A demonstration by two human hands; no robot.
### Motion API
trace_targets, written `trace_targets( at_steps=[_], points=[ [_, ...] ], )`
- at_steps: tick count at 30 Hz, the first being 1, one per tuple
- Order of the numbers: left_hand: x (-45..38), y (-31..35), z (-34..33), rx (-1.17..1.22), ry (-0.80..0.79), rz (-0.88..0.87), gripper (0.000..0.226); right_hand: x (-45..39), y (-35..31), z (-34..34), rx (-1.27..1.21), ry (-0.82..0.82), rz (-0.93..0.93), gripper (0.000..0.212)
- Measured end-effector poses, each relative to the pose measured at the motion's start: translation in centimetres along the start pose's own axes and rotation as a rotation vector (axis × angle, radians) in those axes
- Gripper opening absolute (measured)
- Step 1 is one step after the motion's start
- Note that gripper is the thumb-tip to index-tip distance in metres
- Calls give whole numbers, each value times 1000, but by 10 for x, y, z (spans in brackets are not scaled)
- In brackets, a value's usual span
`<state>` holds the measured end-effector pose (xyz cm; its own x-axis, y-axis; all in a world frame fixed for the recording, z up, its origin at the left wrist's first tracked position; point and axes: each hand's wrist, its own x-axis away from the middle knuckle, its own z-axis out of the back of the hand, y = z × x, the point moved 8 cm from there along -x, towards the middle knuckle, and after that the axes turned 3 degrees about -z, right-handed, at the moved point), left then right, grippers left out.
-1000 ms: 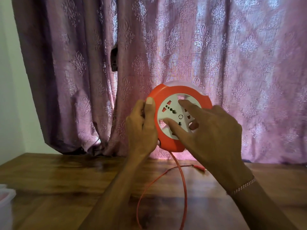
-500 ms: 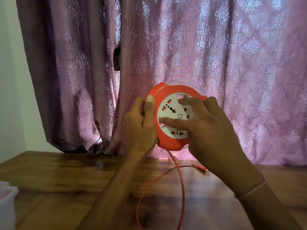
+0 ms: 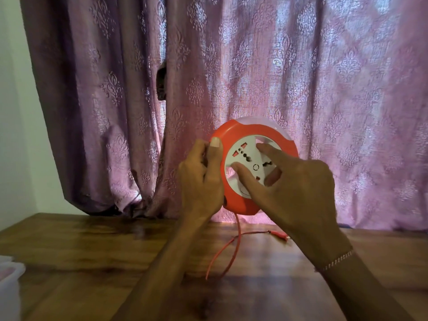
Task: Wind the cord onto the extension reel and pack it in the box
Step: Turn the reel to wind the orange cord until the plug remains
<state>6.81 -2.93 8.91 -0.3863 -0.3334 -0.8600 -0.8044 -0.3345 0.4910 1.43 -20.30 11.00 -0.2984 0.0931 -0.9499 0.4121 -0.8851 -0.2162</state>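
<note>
A round orange extension reel (image 3: 240,132) with a white socket face is held upright above the wooden table. My left hand (image 3: 201,177) grips its left rim, thumb on the front edge. My right hand (image 3: 294,186) lies on the white centre disc, with fingers pushed into its openings. An orange cord (image 3: 235,249) hangs from the reel's bottom and loops on the table. Its red plug (image 3: 279,234) lies on the table to the right. No box shows clearly.
A purple patterned curtain (image 3: 231,77) hangs just behind the reel, reaching the table's far edge. The wooden table (image 3: 92,251) spreads under both arms. A white plastic container (image 3: 10,286) sits at the lower left edge. A pale wall (image 3: 14,112) stands at left.
My right hand's fingers have shifted around the white centre disc, which has turned. The cord loop on the table looks shorter. My left hand keeps its hold on the rim.
</note>
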Motion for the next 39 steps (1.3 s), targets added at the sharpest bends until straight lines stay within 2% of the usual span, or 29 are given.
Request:
trace_targets(
  at_steps=[5, 8, 11, 15, 17, 20, 25, 29, 32, 35, 39],
  points=[
    [0, -4, 1, 44, 11, 33, 45, -1, -6, 0, 68, -27, 83, 52],
    [-2, -4, 4, 52, 31, 42, 49, -1, -10, 0, 28, -52, 189, 47],
    [-4, -7, 5, 69, 27, 61, 46, -2, -16, 0, -33, -109, 304, 30],
    [-4, -10, 7, 112, 38, 73, 56, 6, -24, -13, 6, -315, 395, 49],
    [-4, -9, 7, 119, 39, 69, 54, 8, -25, -17, 72, -336, 388, 56],
    [-5, -7, 6, 91, 21, 55, 53, 6, -25, -14, 145, -277, 372, 59],
    [-3, -8, 5, 73, 12, 52, 49, 8, -24, -14, 144, -275, 333, 63],
    [-3, -7, 3, 61, 9, 34, 43, 8, -18, -12, 103, -236, 240, 57],
    [-4, -8, 2, 61, 22, 36, 40, 6, -10, -7, 98, -152, 93, 59],
    [-4, -8, 2, 58, 16, 21, 40, 4, -4, -10, 81, -136, -33, 69],
    [-4, -9, 4, 75, 27, 37, 54, 3, -7, -9, 118, -98, 30, 64]
  ],
)
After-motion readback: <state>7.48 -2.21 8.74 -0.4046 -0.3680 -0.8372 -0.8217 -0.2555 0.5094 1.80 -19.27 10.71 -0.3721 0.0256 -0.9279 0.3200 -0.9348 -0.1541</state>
